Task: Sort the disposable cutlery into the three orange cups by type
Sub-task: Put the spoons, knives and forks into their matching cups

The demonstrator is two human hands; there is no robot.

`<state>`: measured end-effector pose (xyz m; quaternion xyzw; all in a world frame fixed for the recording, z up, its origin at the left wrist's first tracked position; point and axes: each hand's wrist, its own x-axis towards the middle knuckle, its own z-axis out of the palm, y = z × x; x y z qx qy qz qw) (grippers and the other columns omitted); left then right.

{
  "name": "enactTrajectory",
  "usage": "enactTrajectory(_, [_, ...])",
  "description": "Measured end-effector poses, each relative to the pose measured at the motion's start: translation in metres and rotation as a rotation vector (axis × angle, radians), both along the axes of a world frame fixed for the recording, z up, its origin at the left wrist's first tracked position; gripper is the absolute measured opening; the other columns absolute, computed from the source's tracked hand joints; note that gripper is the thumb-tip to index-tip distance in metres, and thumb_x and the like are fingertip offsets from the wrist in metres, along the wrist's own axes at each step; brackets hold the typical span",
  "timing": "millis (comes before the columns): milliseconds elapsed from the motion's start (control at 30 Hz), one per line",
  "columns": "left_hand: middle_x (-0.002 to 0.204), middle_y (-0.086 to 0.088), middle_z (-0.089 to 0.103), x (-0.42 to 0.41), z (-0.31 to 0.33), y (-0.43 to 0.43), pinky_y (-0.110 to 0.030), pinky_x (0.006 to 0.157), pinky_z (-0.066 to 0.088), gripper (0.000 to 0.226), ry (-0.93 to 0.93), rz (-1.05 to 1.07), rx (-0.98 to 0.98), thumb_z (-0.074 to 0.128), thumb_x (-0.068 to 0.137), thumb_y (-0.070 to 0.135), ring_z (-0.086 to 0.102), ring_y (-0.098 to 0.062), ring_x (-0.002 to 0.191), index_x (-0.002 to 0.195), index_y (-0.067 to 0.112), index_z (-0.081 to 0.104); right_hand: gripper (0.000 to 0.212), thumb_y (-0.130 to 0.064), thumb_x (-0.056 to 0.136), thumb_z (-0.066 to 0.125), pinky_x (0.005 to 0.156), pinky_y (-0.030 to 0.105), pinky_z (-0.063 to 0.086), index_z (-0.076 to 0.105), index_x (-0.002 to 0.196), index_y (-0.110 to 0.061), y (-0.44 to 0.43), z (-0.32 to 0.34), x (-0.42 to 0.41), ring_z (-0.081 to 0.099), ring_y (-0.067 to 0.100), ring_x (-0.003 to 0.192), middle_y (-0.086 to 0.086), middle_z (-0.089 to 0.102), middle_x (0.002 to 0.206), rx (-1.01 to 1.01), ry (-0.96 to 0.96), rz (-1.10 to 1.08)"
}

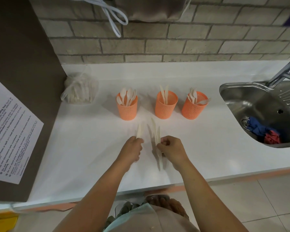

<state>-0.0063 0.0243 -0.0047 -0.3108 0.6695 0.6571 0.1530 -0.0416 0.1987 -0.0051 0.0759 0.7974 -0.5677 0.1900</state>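
Forearms outstretched, left hand pinching knife, right hand gripping knives

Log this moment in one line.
left hand: grips knife | right hand: grips knives | target: likely middle cup

Perforated orange cups, cream cutlery, white counter
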Motion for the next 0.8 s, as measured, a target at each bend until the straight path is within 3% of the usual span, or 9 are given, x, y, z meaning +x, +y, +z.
enactTrajectory(100, [0.071, 0.001, 0.044, -0.004, 0.009, 0.012, -0.027, 0.051, 0.033, 0.026, 0.036, 0.025, 0.048, 0.051, 0.098, 0.037, 0.038, -0.014, 0.055, 0.104, 0.016, 0.064, 0.008, -0.001, 0.085, 0.068, 0.083, 0.055, 0.059, 0.069, 0.093, 0.0, 0.007, 0.003, 0.002, 0.066, 0.029, 0.076, 0.011, 0.063, 0.076, -0.193, -0.062, 0.004])
enactTrajectory(233, [0.068, 0.005, 0.05, -0.008, 0.018, 0.028, -0.026, 0.053, 0.038, 0.022, 0.147, 0.039, 0.04, 0.062, 0.098, 0.043, 0.043, -0.012, 0.057, 0.097, 0.022, 0.068, 0.012, -0.003, 0.087, 0.068, 0.087, 0.057, 0.06, 0.071, 0.099, -0.002, 0.015, 0.008, 0.002, 0.07, 0.036, 0.083, 0.015, 0.065, 0.083, -0.285, -0.067, 0.065])
enactTrajectory(367, [0.063, 0.014, 0.061, -0.012, 0.028, 0.046, -0.029, 0.06, 0.042, 0.01, 0.25, 0.056, -0.006, 0.068, 0.097, 0.03, 0.052, -0.012, 0.06, 0.093, 0.023, 0.075, 0.013, -0.004, 0.085, 0.067, 0.087, 0.058, 0.058, 0.071, 0.097, -0.005, 0.025, 0.012, -0.003, 0.069, 0.042, 0.087, 0.015, 0.064, 0.082, -0.323, -0.059, 0.127])
enactTrajectory(500, [0.069, 0.012, 0.069, -0.02, 0.037, 0.064, -0.028, 0.061, 0.044, 0.008, 0.256, 0.117, -0.023, 0.072, 0.095, 0.026, 0.057, -0.009, 0.061, 0.089, 0.025, 0.078, 0.014, -0.009, 0.09, 0.067, 0.086, 0.062, 0.058, 0.067, 0.104, -0.004, 0.039, 0.017, -0.015, 0.066, 0.051, 0.094, 0.017, 0.064, 0.087, -0.333, -0.008, 0.15])
enactTrajectory(733, [0.088, 0.001, 0.079, -0.029, 0.048, 0.09, -0.031, 0.068, 0.044, 0.009, 0.239, 0.166, 0.007, 0.072, 0.095, 0.026, 0.059, -0.012, 0.066, 0.092, 0.022, 0.079, 0.011, -0.007, 0.096, 0.068, 0.075, 0.048, 0.063, 0.07, 0.106, -0.01, 0.058, 0.035, -0.045, 0.073, 0.033, 0.081, 0.025, 0.066, 0.093, -0.362, 0.096, 0.174])
enactTrajectory(800, [0.079, 0.006, 0.077, -0.029, 0.052, 0.094, -0.03, 0.066, 0.042, 0.01, 0.247, 0.185, 0.006, 0.072, 0.095, 0.026, 0.057, -0.005, 0.059, 0.096, 0.019, 0.08, 0.014, -0.006, 0.096, 0.067, 0.073, 0.043, 0.064, 0.071, 0.107, -0.012, 0.059, 0.039, -0.054, 0.075, 0.031, 0.083, 0.024, 0.067, 0.094, -0.367, 0.112, 0.192])
